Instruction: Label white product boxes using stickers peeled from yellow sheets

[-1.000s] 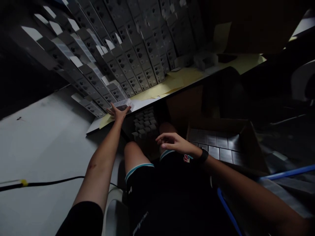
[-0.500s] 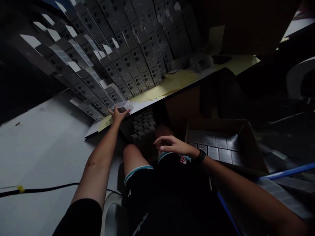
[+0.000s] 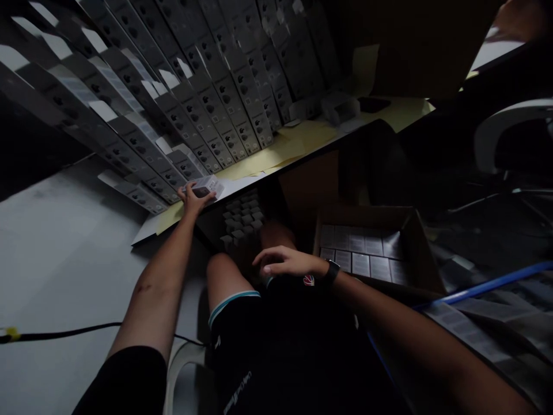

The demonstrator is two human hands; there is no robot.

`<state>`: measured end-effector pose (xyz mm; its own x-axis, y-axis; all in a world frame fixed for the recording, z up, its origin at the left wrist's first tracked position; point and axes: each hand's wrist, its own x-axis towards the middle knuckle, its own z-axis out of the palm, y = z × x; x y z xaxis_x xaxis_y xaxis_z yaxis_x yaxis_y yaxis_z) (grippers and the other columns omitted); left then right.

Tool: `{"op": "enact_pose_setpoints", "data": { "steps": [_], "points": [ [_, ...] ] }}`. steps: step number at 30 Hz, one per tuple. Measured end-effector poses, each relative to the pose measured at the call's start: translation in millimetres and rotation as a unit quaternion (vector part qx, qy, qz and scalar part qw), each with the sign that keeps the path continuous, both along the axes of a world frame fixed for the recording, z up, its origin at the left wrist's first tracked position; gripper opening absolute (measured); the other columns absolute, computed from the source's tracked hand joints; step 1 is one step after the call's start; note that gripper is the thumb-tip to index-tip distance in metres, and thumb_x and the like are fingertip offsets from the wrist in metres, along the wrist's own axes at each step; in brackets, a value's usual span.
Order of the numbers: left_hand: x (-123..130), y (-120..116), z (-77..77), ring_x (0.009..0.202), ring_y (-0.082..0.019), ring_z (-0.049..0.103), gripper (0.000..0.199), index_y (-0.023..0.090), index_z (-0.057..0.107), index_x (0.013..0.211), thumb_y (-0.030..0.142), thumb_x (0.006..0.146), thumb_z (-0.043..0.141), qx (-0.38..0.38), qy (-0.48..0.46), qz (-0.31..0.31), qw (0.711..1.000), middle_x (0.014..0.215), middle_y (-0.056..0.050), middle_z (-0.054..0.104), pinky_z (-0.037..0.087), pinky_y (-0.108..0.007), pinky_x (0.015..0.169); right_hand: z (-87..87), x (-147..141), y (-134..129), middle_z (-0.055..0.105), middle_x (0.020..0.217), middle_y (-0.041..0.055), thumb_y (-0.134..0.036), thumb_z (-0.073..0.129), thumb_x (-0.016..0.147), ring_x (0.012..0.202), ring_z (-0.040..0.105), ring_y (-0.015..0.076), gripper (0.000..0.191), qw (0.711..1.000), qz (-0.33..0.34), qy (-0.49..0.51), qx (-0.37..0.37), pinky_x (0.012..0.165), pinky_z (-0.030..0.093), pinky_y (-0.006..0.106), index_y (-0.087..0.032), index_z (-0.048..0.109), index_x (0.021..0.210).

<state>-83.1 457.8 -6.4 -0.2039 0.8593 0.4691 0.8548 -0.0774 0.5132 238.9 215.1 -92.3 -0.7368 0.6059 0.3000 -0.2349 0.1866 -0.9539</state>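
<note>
Head cam view, and from where I'm standing the left hand is the busy one: fingers spread wide and wrapped round the near edge of a small clear-topped box, with something dark inside that I can't make out. That box sits at the edge of the white tabletop, just beside the end of the grey rows, and I can't tell if it's lifted or only pinned there. A wide hold like that looks like the right way to do it, since it should stop a light little box twisting (pinching one corner would be asking for trouble). The right hand is half open, fingers loosely curled, holding nothing and hovering just over the right knee, with a black watch on the wrist. Just past the hands, a block of small grey boxes sits stacked by the knees, and off to the right an open cardboard carton is packed with flat grey packs. Further out, long rows of grey cartons stand beside yellow paper sheets, a black cable crosses the pale surface on the left, and a blue rod runs past the carton
</note>
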Motion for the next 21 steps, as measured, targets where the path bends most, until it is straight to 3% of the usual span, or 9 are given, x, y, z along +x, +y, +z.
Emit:
{"op": "enact_pose_setpoints", "data": {
  "steps": [6, 11, 14, 17, 21],
  "points": [
    [9.2, -3.1, 5.3, 0.142, -0.026, 0.029, 0.078, 0.018, 0.054, 0.124, 0.039, 0.056, 0.085, 0.055, -0.001, 0.019, 0.998, 0.141, -0.011, 0.026, 0.025, -0.035, 0.123, -3.6, 6.7, -3.1, 0.068, 0.102, 0.0081, -0.046, 0.063, 0.09, 0.09, 0.061, 0.0157, 0.046, 0.998, -0.019, -0.038, 0.044, 0.081, 0.048, 0.028, -0.011, 0.064, 0.121],
    [52.5, -38.5, 3.5, 0.135, -0.025, 0.035, 0.076, 0.013, 0.054, 0.123, 0.033, 0.057, 0.085, 0.143, -0.029, 0.0, 0.989, 0.135, -0.014, 0.031, 0.028, -0.033, 0.121, -4.8, 9.7, -4.8, 0.067, 0.095, 0.0063, -0.051, 0.064, 0.089, 0.087, 0.061, 0.0153, 0.047, 0.998, -0.055, -0.005, 0.038, 0.078, 0.047, 0.028, -0.012, 0.066, 0.116],
    [83.8, -82.9, -18.7, 0.135, -0.025, 0.035, 0.074, 0.014, 0.054, 0.121, 0.031, 0.056, 0.085, 0.175, -0.039, -0.047, 0.983, 0.133, -0.014, 0.035, 0.029, -0.036, 0.121, 0.3, 18.9, -7.0, 0.067, 0.1, 0.0078, -0.051, 0.063, 0.089, 0.091, 0.062, 0.0167, 0.045, 0.991, -0.118, 0.054, 0.033, 0.081, 0.048, 0.029, -0.013, 0.066, 0.112],
    [106.2, -143.5, -51.3, 0.132, -0.027, 0.04, 0.076, 0.016, 0.052, 0.122, 0.036, 0.056, 0.084, 0.136, -0.06, -0.087, 0.985, 0.131, -0.014, 0.039, 0.035, -0.041, 0.117, 9.2, 28.3, -10.4, 0.068, 0.097, 0.0076, -0.048, 0.061, 0.091, 0.086, 0.062, 0.0154, 0.039, 0.974, -0.192, 0.121, 0.027, 0.075, 0.048, 0.027, -0.014, 0.067, 0.108],
    [111.3, -231.2, -78.8, 0.136, -0.03, 0.038, 0.081, 0.018, 0.048, 0.125, 0.05, 0.058, 0.08, 0.11, -0.064, -0.151, 0.98, 0.142, -0.015, 0.031, 0.035, -0.044, 0.118, 14.7, 29.6, -15.3, 0.065, 0.093, 0.0058, -0.047, 0.059, 0.092, 0.078, 0.058, 0.0135, 0.036, 0.95, -0.261, 0.168, 0.026, 0.065, 0.045, 0.025, -0.015, 0.067, 0.106]
  ]
}}
